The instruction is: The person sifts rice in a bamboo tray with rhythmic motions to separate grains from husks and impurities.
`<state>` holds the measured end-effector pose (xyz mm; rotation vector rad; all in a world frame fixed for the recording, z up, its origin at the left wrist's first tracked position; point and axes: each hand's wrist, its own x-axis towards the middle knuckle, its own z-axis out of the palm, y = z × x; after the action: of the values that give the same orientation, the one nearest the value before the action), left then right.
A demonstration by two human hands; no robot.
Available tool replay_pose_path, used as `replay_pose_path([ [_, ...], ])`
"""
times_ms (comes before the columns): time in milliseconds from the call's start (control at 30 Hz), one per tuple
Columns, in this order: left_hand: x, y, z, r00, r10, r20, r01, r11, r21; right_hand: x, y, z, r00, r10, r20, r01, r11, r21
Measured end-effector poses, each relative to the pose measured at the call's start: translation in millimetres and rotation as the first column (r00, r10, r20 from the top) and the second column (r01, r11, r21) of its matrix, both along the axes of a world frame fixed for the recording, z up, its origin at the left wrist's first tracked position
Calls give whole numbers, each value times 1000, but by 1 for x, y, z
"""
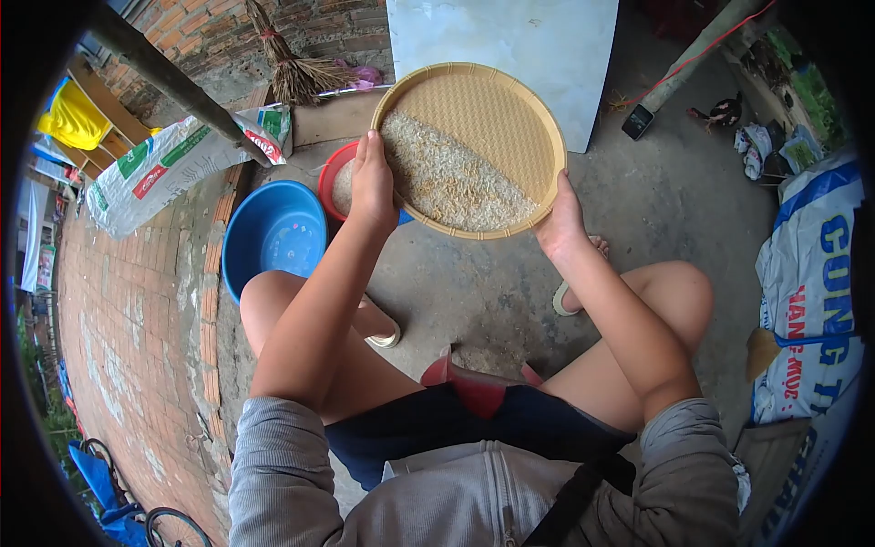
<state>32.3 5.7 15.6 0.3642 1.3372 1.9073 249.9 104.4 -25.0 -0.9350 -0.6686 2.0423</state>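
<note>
Before me the left hand (372, 191) and right hand (560, 223) brace opposite sides of a round woven tray (497, 114), each grip partly closed on its rim. It's up off the floor (656, 219), open face upward; its grain (447, 178) forms a band whose long axis slants from far left to near right. Beyond sit a blue basin (278, 228), a red basin (328, 182), then a white panel (583, 82).

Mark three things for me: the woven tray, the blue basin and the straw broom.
Woven tray (488, 118), head view: bare part of its woven base.
Blue basin (249, 232), head view: its inner wall.
Straw broom (297, 78), head view: the spread straw of its head.
</note>
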Motion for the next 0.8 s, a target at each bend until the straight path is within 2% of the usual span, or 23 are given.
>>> replay_pose_path([
  [100, -5, -2, 1, 1000, 21, -4, -21, 999, -35, 0, 5, 13, 996, 74, 40, -73, 997, -11],
  [167, -13, -2, -1, 996, 22, -88, -23, 1000, -8, 0, 9, 26, 992, 121, 42, -122, 992, 15],
  [233, -20, -4, 6, 999, 29, -36, -30, 999, -20, 0, 16, 35, 991, 118, 66, -119, 993, 11],
  [433, -26, -5, 6, 988, -147, 44, 152, 974, -170, 10, 37, 63, 978, 134, 157, -140, 990, 26],
  [500, -26, -5, 6, 983, -178, 43, 183, 968, -174, 15, 49, 58, 949, 233, 211, -253, 965, 74],
  [533, -26, -5, 9, 975, -214, 56, 221, 954, -202, 18, 52, 60, 949, 236, 211, -256, 964, 75],
  [600, -28, -4, 11, 965, -251, 70, 261, 938, -228, 23, 57, 66, 905, 366, 218, -391, 917, 84],
  [633, -32, -5, 11, 941, -330, 79, 339, 912, -230, 25, 60, 65, 905, 365, 220, -390, 917, 85],
  [667, -33, -6, 11, 910, -406, 86, 415, 880, -231, 27, 64, 63, 887, 420, 191, -436, 899, 48],
  [700, -31, -7, 14, 910, -406, 84, 415, 881, -228, 27, 64, 64, 866, 474, 160, -482, 876, 14],
  [733, -29, -8, 18, 884, -464, 64, 461, 837, -294, 27, 62, 64, 866, 473, 159, -482, 876, 17],
  [767, -28, -9, 21, 853, -519, 48, 500, 788, -360, 27, 57, 64, 837, 495, 234, -517, 855, 43],
  [800, -30, -9, 18, 866, -499, 6, 457, 787, -414, 25, 51, 65, 802, 511, 309, -553, 830, 65],
])
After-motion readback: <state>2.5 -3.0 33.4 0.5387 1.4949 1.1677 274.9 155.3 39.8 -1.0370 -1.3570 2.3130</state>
